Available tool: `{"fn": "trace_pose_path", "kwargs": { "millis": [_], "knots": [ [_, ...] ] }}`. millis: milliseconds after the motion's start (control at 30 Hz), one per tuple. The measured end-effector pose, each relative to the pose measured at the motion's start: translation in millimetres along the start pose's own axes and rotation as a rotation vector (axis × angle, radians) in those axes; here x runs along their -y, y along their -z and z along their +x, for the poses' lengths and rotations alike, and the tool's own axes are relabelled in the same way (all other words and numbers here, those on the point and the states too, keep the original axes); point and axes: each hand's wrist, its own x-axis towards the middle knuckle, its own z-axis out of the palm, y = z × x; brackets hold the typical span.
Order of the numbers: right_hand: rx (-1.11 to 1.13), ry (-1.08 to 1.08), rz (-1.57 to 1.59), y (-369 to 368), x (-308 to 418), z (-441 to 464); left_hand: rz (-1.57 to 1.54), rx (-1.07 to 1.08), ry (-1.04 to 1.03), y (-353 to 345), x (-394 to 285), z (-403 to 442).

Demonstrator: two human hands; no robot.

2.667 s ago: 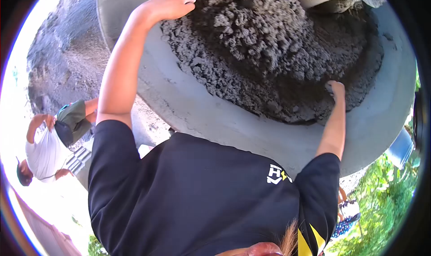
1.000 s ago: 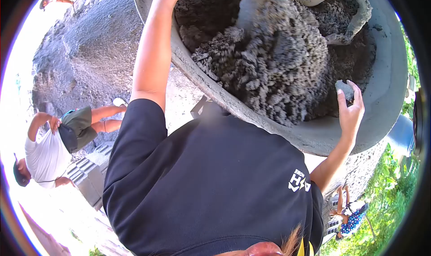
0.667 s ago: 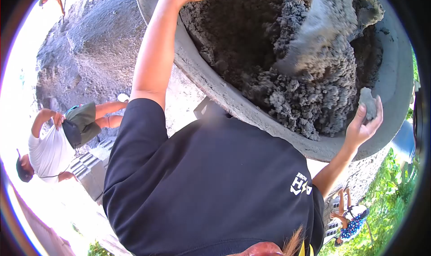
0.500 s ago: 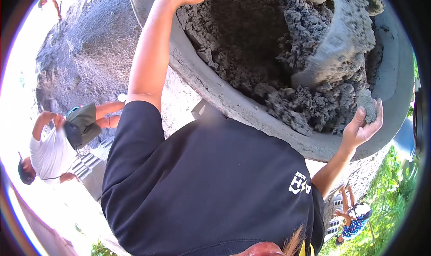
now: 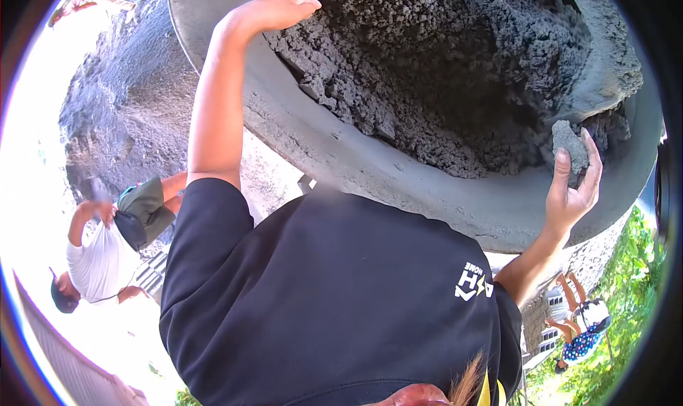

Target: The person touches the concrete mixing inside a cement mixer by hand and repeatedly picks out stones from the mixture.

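Over the upper left rim of a large grey drum (image 5: 341,157), my left hand (image 5: 281,11) is bent at the wrist, its fingers pressed together; what they hold, if anything, is hidden. At the drum's right side, my right hand (image 5: 573,185) grips a rough grey lump (image 5: 569,146) between thumb and fingers, with its palm upward. Crumbly grey mix (image 5: 356,86) lies inside the drum, with a dark hollow in its middle. A thick, coated grey blade (image 5: 605,57) reaches into the mix at the upper right.
A large grey mound (image 5: 128,100) rises at the left. A person in a white shirt (image 5: 103,260) is nearby, beside stacked grey blocks (image 5: 153,272). Another person (image 5: 583,335) is at the lower right, near green plants (image 5: 626,299). The dark shirt on my body fills the lower middle.
My right hand has come up out of the mix with the lump. The blade and mix have shifted to the right. Both hands have shifted slightly in view; my left hand stays by the rim.
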Motion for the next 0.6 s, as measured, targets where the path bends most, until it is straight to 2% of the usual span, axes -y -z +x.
{"fn": "trace_pose_path", "kwargs": {
  "millis": [167,233,600],
  "knots": [
    [0.039,-0.006,0.059,-0.3,-2.8,0.5,-0.007,-0.022,-0.027,-4.3,1.9,-0.5],
    [0.039,-0.011,0.043,0.1,-4.2,1.1,-0.064,-0.024,0.048,-3.6,-5.9,-3.5],
    [0.082,-0.090,0.005,2.4,-2.1,2.8,-0.032,-0.027,0.057,-1.2,-10.6,-8.2]
  ]
}}
